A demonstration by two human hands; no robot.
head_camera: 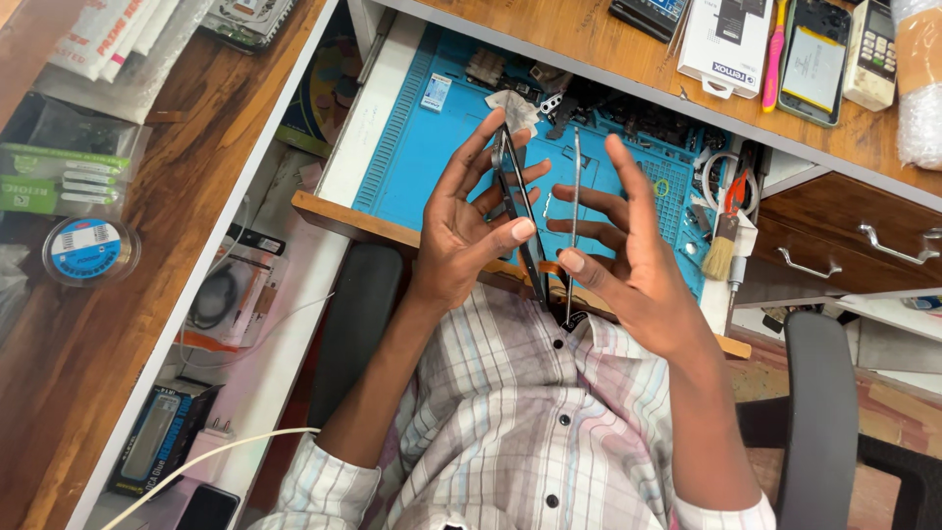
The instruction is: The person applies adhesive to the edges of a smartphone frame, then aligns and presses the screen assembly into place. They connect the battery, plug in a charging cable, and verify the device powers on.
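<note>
While the left hand (461,221) clamps its fingers on a thin dark phone panel held edge-up above the blue silicone work mat (412,147), the right hand (628,255) pinches a slim metal bar (574,216) beside it, seemingly mid-separation, calling for steady, gentle prying.

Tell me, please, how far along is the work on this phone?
Done: the phone is opened into two thin halves, spread apart at the top. In hand: the left hand holds the dark panel and the right hand holds the metal half, both edge-on above the blue mat. Left: an orange cable joins the halves at their lower ends, so they are not yet separated.
</note>
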